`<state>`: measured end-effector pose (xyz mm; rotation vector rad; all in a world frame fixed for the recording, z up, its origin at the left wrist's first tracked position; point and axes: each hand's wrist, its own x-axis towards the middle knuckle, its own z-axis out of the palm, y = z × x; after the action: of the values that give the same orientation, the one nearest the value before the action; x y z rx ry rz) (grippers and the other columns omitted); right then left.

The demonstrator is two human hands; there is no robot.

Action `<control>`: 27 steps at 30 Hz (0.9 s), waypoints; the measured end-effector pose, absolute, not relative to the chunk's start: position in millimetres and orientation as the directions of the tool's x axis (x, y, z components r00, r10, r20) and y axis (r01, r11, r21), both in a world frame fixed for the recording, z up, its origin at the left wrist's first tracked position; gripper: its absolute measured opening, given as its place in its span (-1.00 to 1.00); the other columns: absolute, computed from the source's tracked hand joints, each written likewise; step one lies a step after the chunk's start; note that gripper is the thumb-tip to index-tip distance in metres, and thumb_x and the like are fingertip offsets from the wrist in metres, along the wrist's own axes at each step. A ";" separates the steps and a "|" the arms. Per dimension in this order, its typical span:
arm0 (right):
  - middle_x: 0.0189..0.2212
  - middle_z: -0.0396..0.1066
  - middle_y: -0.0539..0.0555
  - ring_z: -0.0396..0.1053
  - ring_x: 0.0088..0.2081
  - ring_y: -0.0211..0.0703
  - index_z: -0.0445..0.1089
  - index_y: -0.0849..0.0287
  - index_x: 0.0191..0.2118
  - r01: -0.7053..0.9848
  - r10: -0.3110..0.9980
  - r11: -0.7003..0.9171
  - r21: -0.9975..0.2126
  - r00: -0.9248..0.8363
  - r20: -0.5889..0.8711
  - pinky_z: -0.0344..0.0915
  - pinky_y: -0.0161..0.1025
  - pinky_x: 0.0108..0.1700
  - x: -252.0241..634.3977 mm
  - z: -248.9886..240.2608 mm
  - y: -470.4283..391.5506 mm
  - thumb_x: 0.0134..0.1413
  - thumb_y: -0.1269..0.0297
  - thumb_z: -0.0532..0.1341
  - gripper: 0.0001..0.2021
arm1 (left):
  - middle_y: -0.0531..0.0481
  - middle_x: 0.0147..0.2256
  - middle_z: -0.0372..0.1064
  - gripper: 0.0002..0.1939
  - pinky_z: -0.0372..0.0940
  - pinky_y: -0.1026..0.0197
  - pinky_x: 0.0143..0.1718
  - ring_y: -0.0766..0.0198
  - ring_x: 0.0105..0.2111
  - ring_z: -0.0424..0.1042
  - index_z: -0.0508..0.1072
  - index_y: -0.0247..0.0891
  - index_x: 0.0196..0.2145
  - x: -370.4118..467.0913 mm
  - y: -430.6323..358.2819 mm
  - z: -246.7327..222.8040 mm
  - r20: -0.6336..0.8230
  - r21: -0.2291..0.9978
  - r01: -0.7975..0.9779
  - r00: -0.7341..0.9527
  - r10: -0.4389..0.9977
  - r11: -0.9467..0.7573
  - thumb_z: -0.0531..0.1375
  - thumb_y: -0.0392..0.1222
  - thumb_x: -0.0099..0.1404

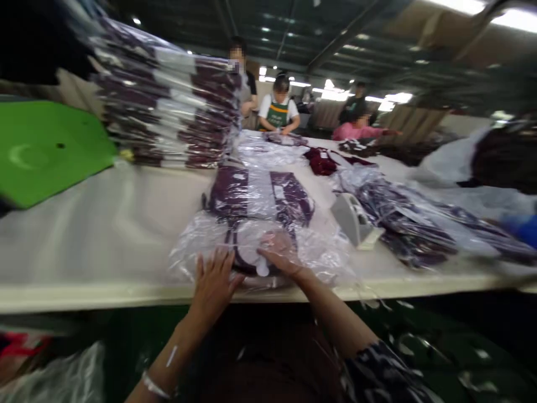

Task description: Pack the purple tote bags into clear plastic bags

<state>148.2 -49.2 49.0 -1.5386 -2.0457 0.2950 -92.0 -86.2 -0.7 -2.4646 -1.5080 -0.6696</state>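
A folded dark purple garment (235,193) with a pale band across its middle lies on the table in a clear plastic bag (193,238). The bag's loose, wrinkled end spreads toward me. My left hand (216,277) rests flat on the near left part of the plastic, its fingers stretched apart. At the garment's near end is my right hand (283,254), seemingly partly under the film, with the thumb pointing left. Glare and blur hide its other fingers. Just below that thumb a small white oval piece (262,267) shows.
A tall stack of bagged purple garments (176,106) stands back left, beside a green board (50,148). To the right are a grey tape dispenser (352,218) and more bagged garments (415,224). Co-workers (279,106) stand across the table (104,224).
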 end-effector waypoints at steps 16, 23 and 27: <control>-0.15 0.60 0.12 0.55 -0.09 0.11 0.62 -0.04 -0.09 0.724 0.787 0.592 -0.354 -0.424 0.448 0.52 0.06 0.01 162.4 8.9 -75.8 0.22 0.06 0.26 -0.75 | -0.16 0.01 0.53 -0.71 0.31 -0.09 0.14 0.02 0.03 0.50 0.47 -0.17 0.04 -191.1 -143.5 4.1 0.570 0.195 0.962 0.049 0.820 -0.193 0.09 -0.06 0.48; 0.21 0.40 0.16 0.34 0.25 0.15 0.48 -0.03 0.14 0.701 0.787 0.601 -0.383 -0.435 0.438 0.37 0.20 0.22 120.2 12.8 -53.8 0.32 0.13 0.17 -0.65 | -0.27 0.25 0.28 -0.38 0.27 -0.12 0.18 -0.09 0.23 0.28 0.20 -0.24 0.28 -172.3 -90.5 25.1 0.556 0.273 0.956 -0.068 0.828 -0.105 0.26 -0.14 0.33; 0.35 0.21 0.24 0.17 0.36 0.24 0.29 0.08 0.32 0.724 0.732 0.624 -0.294 -0.409 0.545 0.23 0.28 0.31 75.1 10.2 -20.0 0.27 0.09 0.21 -0.46 | -0.22 0.10 0.41 -0.46 0.33 -0.05 0.06 -0.02 0.06 0.39 0.28 -0.26 0.23 -163.5 -59.4 41.1 0.436 0.294 0.956 -0.116 0.892 -0.019 0.21 -0.34 0.31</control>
<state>75.1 -20.0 10.2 -1.1357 -2.1972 0.0153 -163.5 -59.4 41.1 -2.0050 -2.1128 -0.8082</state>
